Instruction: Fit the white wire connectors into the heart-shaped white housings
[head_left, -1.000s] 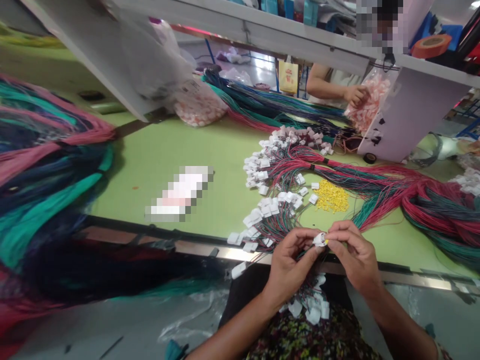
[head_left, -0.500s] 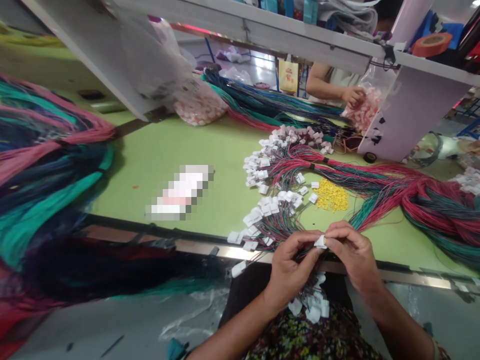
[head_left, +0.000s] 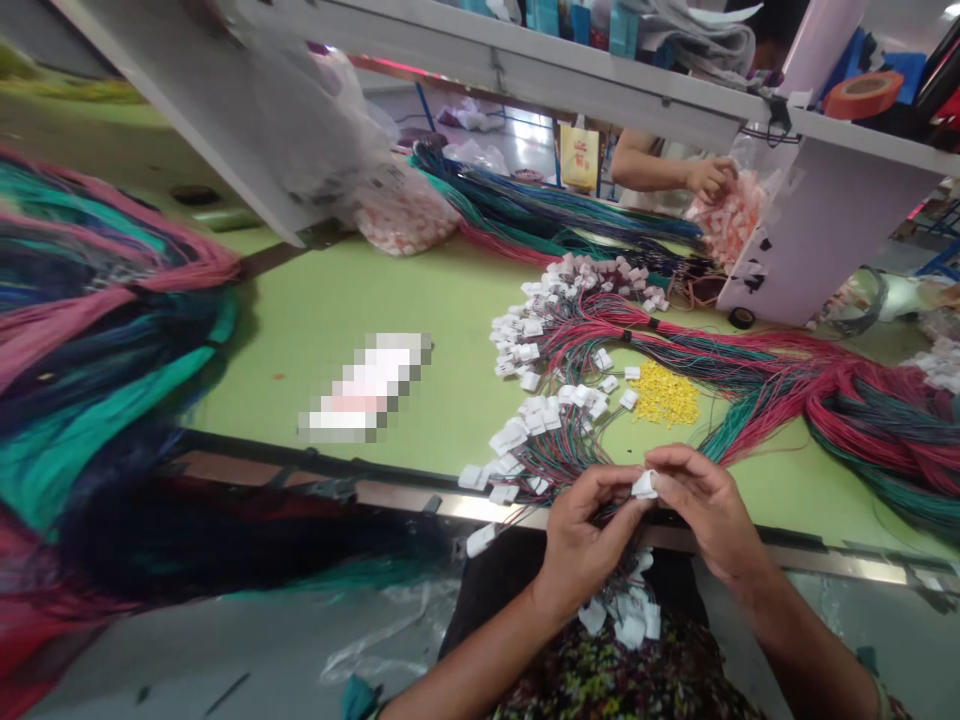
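We see two bare hands, left hand (head_left: pixel 581 540) and right hand (head_left: pixel 709 510), and bare forearms, left forearm (head_left: pixel 465 665) and right forearm (head_left: pixel 810 640). Sleeves end out of frame or nearly so. Lap: dark garment (head_left: pixel 600 680) with a busy floral print, mixed yellow, red and green flecks on black. Above it, a plain black cloth (head_left: pixel 487 590); we can't tell if it's an apron. Teal patch (head_left: pixel 358 698) by the left forearm, too cut off to identify.
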